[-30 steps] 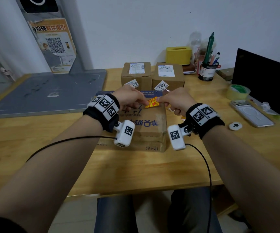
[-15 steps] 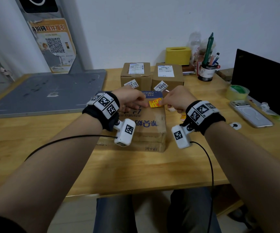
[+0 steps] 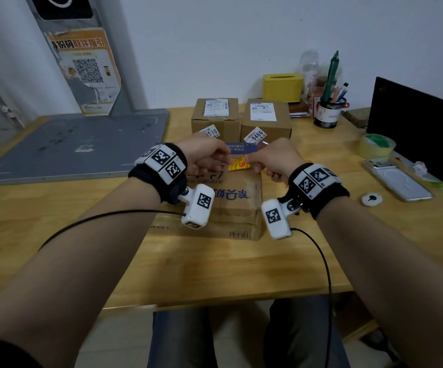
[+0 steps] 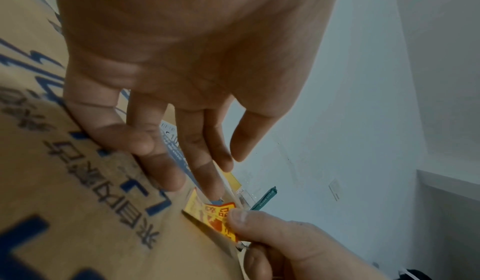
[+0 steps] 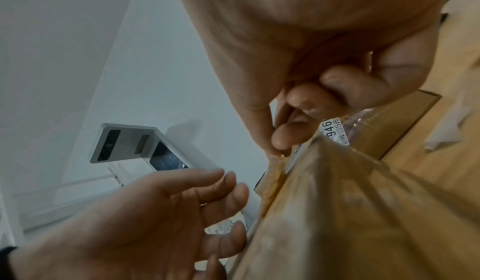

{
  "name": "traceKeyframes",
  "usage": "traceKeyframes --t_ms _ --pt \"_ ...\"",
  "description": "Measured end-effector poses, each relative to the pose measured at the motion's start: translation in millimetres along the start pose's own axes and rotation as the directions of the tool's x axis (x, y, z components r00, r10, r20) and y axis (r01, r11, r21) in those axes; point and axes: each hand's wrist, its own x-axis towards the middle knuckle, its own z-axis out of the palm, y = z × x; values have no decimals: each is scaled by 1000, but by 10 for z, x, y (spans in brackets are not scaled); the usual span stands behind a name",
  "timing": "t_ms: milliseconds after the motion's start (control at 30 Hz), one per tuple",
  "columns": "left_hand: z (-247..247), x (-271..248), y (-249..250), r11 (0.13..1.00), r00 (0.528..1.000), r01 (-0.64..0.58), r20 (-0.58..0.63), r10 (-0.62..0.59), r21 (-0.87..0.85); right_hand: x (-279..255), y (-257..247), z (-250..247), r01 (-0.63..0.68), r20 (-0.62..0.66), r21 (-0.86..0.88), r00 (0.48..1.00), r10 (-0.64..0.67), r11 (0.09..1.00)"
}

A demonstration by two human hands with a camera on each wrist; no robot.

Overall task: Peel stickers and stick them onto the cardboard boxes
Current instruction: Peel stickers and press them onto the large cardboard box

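A yellow and red sticker [image 3: 239,164] lies at the far end of a brown cardboard box [image 3: 237,200] printed in blue. My left hand [image 3: 209,156] has its fingers stretched out, and their tips [image 4: 215,192] press on the sticker's [image 4: 213,214] left end and on the box [image 4: 78,181]. My right hand [image 3: 268,162] pinches the sticker's right end between thumb [image 4: 241,216] and forefinger. In the right wrist view its other fingers [image 5: 337,83] curl into the palm above the box edge [image 5: 337,212]. A blue printed sheet [image 3: 243,148] shows just beyond the hands.
Two small cardboard boxes [image 3: 215,120] [image 3: 266,120] with white labels stand behind. A grey mat [image 3: 77,144] lies at the left. At the right are a yellow tissue box [image 3: 282,87], pen cup [image 3: 328,112], tape roll [image 3: 377,146], phone [image 3: 398,179] and dark screen [image 3: 422,128].
Both hands have stayed at the sticker and shifted only slightly over the box. The sticker has tilted a little between them.
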Motion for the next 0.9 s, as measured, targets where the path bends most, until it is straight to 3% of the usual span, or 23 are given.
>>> traceKeyframes --t_ms 300,567,700,900 --pt "15 -26 12 999 1000 13 19 -14 41 2 28 -18 2 21 -73 1000 -1 997" --pt "0 -5 -11 999 1000 11 19 -12 31 41 -44 -118 102 103 -365 992 -69 926" --pt "-5 -5 -7 1000 999 24 35 -24 2 91 -56 -188 66 142 -369 990 -14 927" --pt "-58 18 -21 997 998 34 56 -30 -65 121 -115 -83 164 245 -407 967 -66 899"
